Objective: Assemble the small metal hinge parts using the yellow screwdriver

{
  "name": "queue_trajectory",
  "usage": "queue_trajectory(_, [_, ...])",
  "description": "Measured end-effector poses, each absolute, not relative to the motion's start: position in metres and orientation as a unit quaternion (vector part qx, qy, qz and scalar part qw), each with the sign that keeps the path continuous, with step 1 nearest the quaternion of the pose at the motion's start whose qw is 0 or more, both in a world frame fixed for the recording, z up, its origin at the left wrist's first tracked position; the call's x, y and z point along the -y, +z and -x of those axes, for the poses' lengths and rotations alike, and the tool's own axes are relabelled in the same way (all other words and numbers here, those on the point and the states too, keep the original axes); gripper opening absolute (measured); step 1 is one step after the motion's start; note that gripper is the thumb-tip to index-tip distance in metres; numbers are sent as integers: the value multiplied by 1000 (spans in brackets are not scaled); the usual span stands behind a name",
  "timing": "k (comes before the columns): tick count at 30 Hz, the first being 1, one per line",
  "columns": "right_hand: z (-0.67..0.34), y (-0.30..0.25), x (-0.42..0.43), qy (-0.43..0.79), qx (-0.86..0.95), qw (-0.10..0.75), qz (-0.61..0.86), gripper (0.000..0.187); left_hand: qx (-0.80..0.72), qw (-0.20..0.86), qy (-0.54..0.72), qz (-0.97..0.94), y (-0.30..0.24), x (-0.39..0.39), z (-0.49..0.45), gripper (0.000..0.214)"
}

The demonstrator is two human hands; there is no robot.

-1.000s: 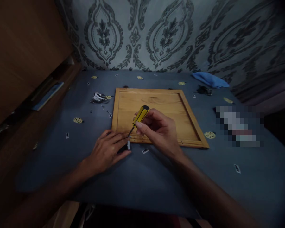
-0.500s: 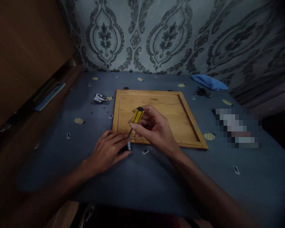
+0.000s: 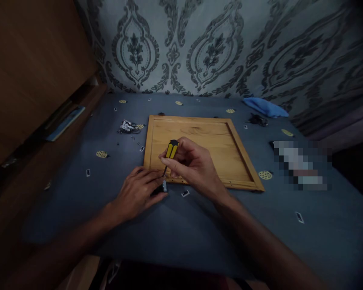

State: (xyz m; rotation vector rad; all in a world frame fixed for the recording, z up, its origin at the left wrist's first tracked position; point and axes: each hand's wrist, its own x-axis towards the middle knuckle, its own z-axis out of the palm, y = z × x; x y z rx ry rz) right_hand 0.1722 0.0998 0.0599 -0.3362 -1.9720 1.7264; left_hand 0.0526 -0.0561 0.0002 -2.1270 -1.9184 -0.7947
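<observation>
A wooden framed panel lies flat on the cloth-covered table. My right hand is closed around the yellow and black handle of a screwdriver, its shaft tilted slightly. The tip points down at the panel's near left corner, where my fingers partly hide it. At that same corner my left hand grips a small metal hinge, fingers over the panel edge and thumb on the near side. Only the hinge's silver and dark end shows.
Metal hinges and a few loose screws lie left of the panel. Behind its right side are a dark object and a blue cloth. A pixelated item lies at right. A wooden cabinet borders the left.
The screwdriver handle has shifted slightly left and down and stands more upright, with my right hand's fingers moved along with it. My left hand stays at the corner. The camera view has shifted slightly.
</observation>
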Motion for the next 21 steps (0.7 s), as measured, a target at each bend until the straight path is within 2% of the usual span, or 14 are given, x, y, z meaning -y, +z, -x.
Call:
queue_trajectory(6, [-181, 68, -110, 650, 729, 199, 85, 40, 642, 75, -259, 717, 1, 56, -52, 28])
queue_trajectory(13, [-175, 59, -106, 611, 736, 255, 138, 40, 636, 87, -267, 719, 1, 55, -52, 27])
queue_trajectory(21, [-181, 67, -113, 647, 728, 205, 98, 46, 636, 86, -264, 720, 2, 56, -52, 27])
